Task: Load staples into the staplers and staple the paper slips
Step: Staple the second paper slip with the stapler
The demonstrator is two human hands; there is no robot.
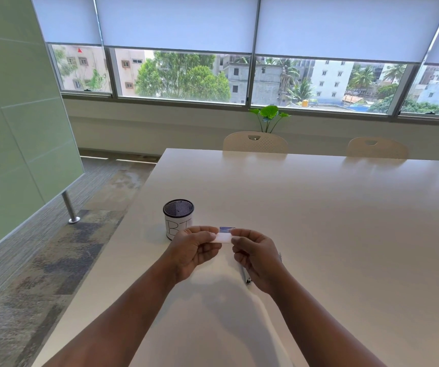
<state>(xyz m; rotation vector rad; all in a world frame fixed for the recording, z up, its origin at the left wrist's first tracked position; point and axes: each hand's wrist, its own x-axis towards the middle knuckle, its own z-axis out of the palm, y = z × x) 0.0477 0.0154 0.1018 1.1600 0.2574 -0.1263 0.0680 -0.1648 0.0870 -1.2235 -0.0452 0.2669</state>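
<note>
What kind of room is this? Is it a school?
Probably an office meeting room, not a school: a long white table, chairs tucked along its far side, and a wide window with roller blinds overlooking city buildings.

A black mesh cup [178,219] with a white paper label wrapped round its lower half stands near the left edge of the wide white worktop [319,221]. Two pale chairs [255,142] [376,147] are drawn up at the far side, and a green leafy plant [269,116] rises behind the left one, below a row of windows [183,75] with half-lowered blinds [176,21]. A green glass panel [14,128] on a metal foot [70,207] stands on the patterned carpet [40,260] to the left.
</note>
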